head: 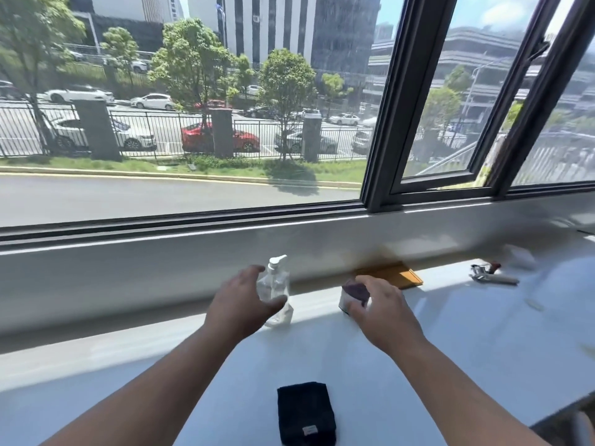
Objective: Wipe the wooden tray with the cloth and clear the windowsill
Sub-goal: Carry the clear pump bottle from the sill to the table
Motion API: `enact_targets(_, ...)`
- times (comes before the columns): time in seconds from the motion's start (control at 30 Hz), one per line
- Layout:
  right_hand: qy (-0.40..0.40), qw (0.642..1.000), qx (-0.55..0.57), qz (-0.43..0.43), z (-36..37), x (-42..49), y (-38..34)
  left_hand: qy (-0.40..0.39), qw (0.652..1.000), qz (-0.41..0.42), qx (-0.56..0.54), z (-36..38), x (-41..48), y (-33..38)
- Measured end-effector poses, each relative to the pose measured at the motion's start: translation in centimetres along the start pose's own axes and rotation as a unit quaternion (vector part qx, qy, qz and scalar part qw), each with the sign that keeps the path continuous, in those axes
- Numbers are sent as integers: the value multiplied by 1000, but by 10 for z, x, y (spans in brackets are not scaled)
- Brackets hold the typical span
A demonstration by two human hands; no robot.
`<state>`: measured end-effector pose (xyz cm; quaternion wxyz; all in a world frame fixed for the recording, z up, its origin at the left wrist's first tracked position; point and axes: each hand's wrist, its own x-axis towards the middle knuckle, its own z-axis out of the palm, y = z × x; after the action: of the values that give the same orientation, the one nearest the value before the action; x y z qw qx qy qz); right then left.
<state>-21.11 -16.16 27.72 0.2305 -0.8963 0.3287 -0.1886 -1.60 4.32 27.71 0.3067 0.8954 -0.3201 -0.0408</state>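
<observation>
- Your left hand (pixel 240 297) reaches toward the clear pump bottle (pixel 274 286), fingers spread wide and thumb out to the right; the palm is just in front of the bottle, and you cannot tell whether any finger touches it.
- The pump bottle stands upright on the white windowsill (pixel 467 333), its white pump head pointing right.
- Your right hand (pixel 380 309) lies over a small dark purple and white container (pixel 352 296), fingers curled round its top and right side; the grip looks closed on it, though the frame is blurred there.
- The wooden tray (pixel 396 274) lies flat at the back of the sill, against the low white wall under the window, just behind your right hand and partly hidden by it.
- The black cloth (pixel 306 413), folded into a rectangle with a small light label at its near corner, lies on the sill close to you, between your two forearms and touching neither.
- Well to the right, a small metal tool with a dark red part (pixel 486 272) lies on the sill, apart from the tray.
</observation>
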Motion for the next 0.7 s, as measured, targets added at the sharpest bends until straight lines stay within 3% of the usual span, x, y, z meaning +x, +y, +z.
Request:
enact_targets(0.23,-83,995,-38,41,51,36,30,-46,998,-42,27,31,38,-34)
enact_targets(0.4,-102,994,2,40,86,105,51,-38,994,-86,47,54,91,-46)
enact_targets(0.53,-166,983,59,46,140,161,61,-44,990,-129,45,86,129,-53)
enact_targets(0.63,-248,949,157,116,193,195,66,-40,984,-170,34,117,160,-63)
enact_targets(0.7,-296,887,266,232,229,212,73,-37,979,-200,17,142,183,-69)
